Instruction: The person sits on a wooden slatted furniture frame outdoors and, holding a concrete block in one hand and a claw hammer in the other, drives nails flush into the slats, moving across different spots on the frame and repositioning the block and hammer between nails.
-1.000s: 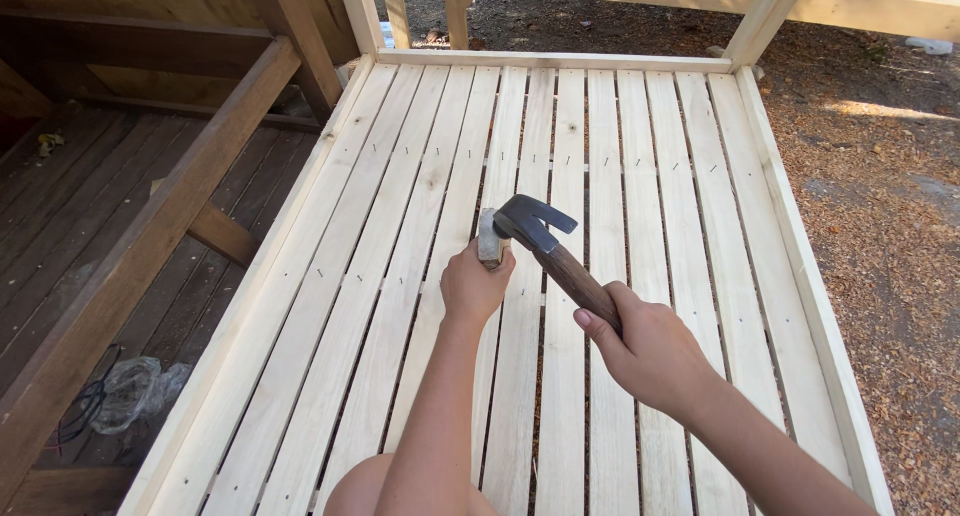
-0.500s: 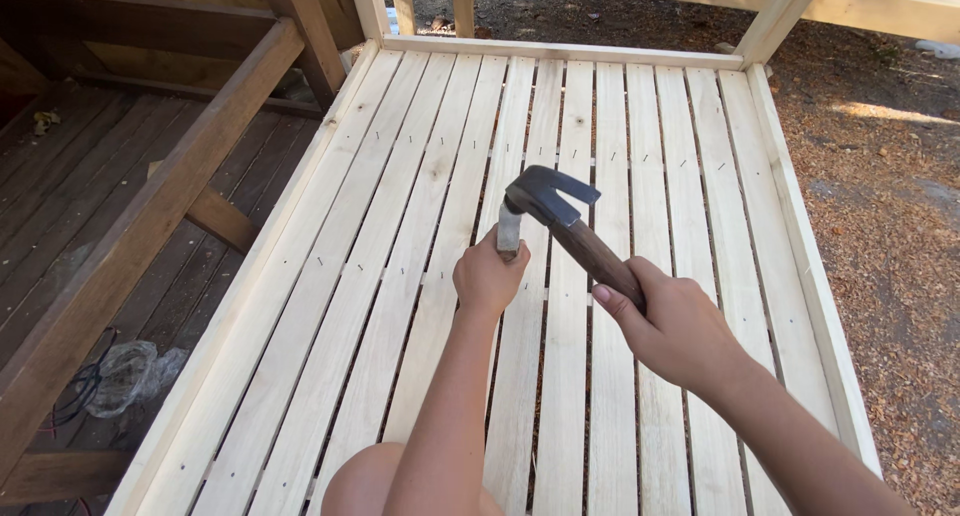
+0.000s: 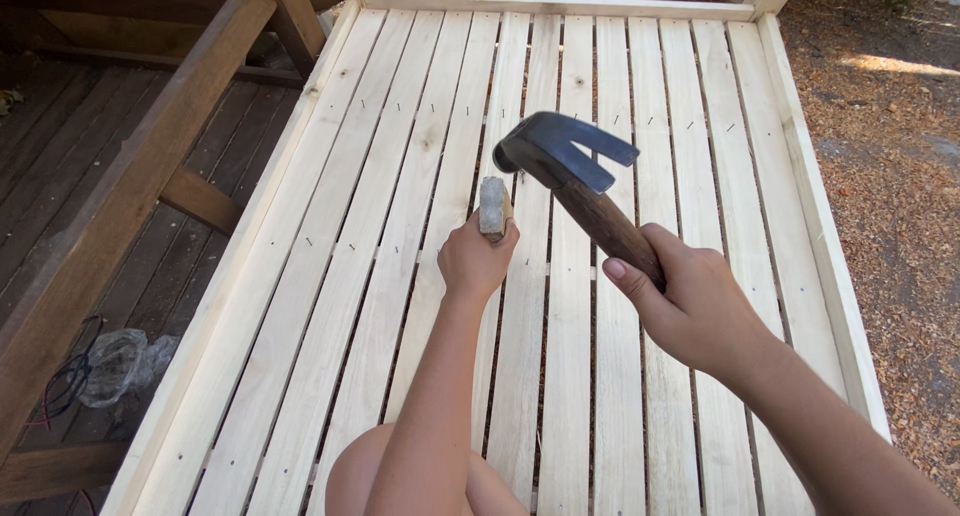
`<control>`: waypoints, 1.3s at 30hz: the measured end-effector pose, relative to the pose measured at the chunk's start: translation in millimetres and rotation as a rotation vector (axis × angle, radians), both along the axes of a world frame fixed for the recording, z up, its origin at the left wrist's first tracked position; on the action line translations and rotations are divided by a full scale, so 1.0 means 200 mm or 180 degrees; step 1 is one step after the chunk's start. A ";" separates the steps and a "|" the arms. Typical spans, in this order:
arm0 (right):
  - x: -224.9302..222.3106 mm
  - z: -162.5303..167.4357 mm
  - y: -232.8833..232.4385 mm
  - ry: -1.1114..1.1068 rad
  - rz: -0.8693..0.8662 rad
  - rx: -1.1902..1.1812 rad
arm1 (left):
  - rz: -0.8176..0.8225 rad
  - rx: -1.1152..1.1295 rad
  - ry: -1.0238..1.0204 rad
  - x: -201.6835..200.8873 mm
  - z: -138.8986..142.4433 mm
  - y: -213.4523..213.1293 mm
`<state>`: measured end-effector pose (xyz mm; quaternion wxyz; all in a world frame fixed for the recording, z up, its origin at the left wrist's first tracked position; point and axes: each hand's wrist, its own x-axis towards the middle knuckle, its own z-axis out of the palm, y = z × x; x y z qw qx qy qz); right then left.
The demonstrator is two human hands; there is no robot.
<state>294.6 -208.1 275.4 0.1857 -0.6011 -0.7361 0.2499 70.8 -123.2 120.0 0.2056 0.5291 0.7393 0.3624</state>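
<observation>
My left hand (image 3: 476, 261) is closed around a short grey block-shaped tool (image 3: 492, 206), held upright against a slat of the pale wooden slatted platform (image 3: 400, 306). My right hand (image 3: 690, 301) grips the brown wooden handle of a claw hammer (image 3: 570, 166). The dark metal head hangs in the air just above and to the right of the grey tool, claw pointing right. Small nails or staples dot the slats in rows.
The platform has a raised rim (image 3: 820, 226) on its right and far sides. Dark wooden beams (image 3: 130, 186) and decking lie to the left, with a crumpled plastic bag (image 3: 115, 361) and cables below. Wood chips cover the ground (image 3: 900, 176) on the right.
The view has shifted closer. The hammer head has lifted and now hangs above the grey tool in my left hand, which stays on the same slat.
</observation>
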 end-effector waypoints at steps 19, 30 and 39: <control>-0.13 0.00 0.01 -0.0369 0.0472 0.0452 | -0.0041 -0.0146 -0.0030 0.01 -0.01 -0.03; 0.05 -0.21 0.06 0.0851 -0.0582 -0.0349 | -0.0064 -0.0182 0.0021 -0.01 -0.01 0.00; 0.10 -0.62 -0.04 0.2224 -0.1167 -0.1124 | -0.0033 -0.0296 0.0023 -0.01 -0.01 -0.04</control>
